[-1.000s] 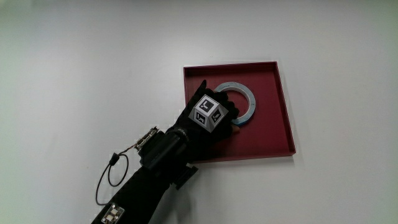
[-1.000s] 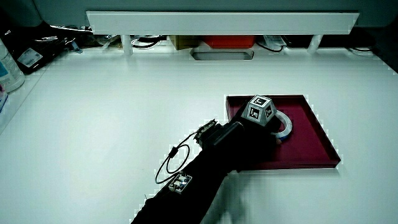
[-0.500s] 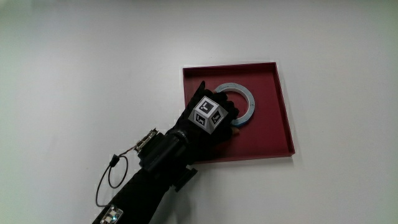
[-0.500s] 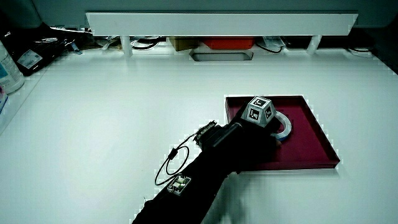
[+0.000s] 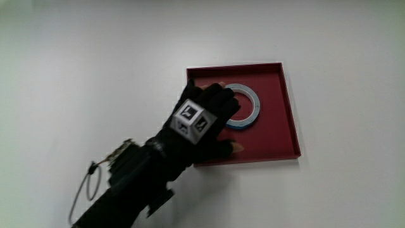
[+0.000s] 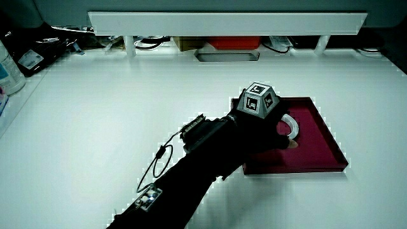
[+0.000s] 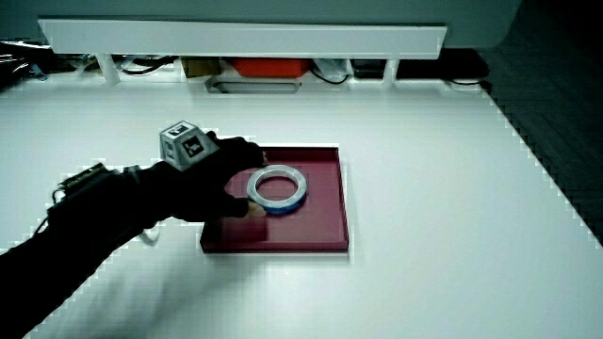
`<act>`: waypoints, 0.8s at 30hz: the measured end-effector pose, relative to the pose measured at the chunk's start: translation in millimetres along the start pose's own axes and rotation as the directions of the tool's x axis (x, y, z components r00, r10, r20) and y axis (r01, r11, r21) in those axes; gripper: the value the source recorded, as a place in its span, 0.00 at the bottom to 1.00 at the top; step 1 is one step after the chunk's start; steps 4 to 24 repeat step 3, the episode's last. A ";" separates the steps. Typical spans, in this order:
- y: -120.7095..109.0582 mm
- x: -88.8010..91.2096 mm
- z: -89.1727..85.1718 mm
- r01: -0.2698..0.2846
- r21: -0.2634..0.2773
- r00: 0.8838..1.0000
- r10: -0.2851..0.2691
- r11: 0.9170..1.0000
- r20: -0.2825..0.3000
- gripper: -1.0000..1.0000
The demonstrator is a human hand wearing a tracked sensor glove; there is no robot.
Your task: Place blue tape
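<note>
The blue tape (image 5: 256, 106) is a flat ring with a pale upper face, and it lies inside the dark red tray (image 5: 278, 136). It shows in both side views, tape (image 6: 291, 123) in tray (image 6: 318, 143) and tape (image 7: 298, 185) in tray (image 7: 320, 221). The hand (image 5: 212, 117) hovers over the tray beside the tape, fingers relaxed and holding nothing, with the fingertips just above the ring's rim. Its patterned cube (image 5: 192, 119) rides on the back of the hand (image 6: 264, 127) (image 7: 221, 174). Part of the ring is hidden by the fingers.
The tray stands on a white table. A low white partition (image 6: 226, 22) runs along the table's edge farthest from the person, with boxes and cables under it. A bottle (image 6: 9, 63) stands at the table's edge. A wire loop (image 5: 82, 190) hangs from the forearm.
The hand has let go of the tape, risen and drawn back toward the person. The tape stays flat in the tray where it was.
</note>
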 end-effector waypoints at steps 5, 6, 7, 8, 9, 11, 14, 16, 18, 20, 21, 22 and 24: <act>-27.5 23.4 49.5 0.111 0.096 0.988 -0.100 0.989 -0.116 0.00; -27.5 23.4 49.5 0.111 0.096 0.988 -0.100 0.989 -0.116 0.00; -27.5 23.4 49.5 0.111 0.096 0.988 -0.100 0.989 -0.116 0.00; -27.5 23.4 49.5 0.111 0.096 0.988 -0.100 0.989 -0.116 0.00; -27.5 23.4 49.5 0.111 0.096 0.988 -0.100 0.989 -0.116 0.00; -27.5 23.4 49.5 0.111 0.096 0.988 -0.100 0.989 -0.116 0.00; -27.5 23.4 49.5 0.111 0.096 0.988 -0.100 0.989 -0.116 0.00; -27.5 23.4 49.5 0.111 0.096 0.988 -0.100 0.989 -0.116 0.00; -27.5 23.4 49.5 0.111 0.096 0.988 -0.100 0.989 -0.116 0.00; -27.5 23.4 49.5 0.111 0.096 0.988 -0.100 0.989 -0.116 0.00; -27.5 23.4 49.5 0.111 0.096 0.988 -0.100 0.989 -0.116 0.00; -27.5 23.4 49.5 0.111 0.096 0.988 -0.100 0.989 -0.116 0.00; -27.5 23.4 49.5 0.111 0.096 0.988 -0.100 0.989 -0.116 0.00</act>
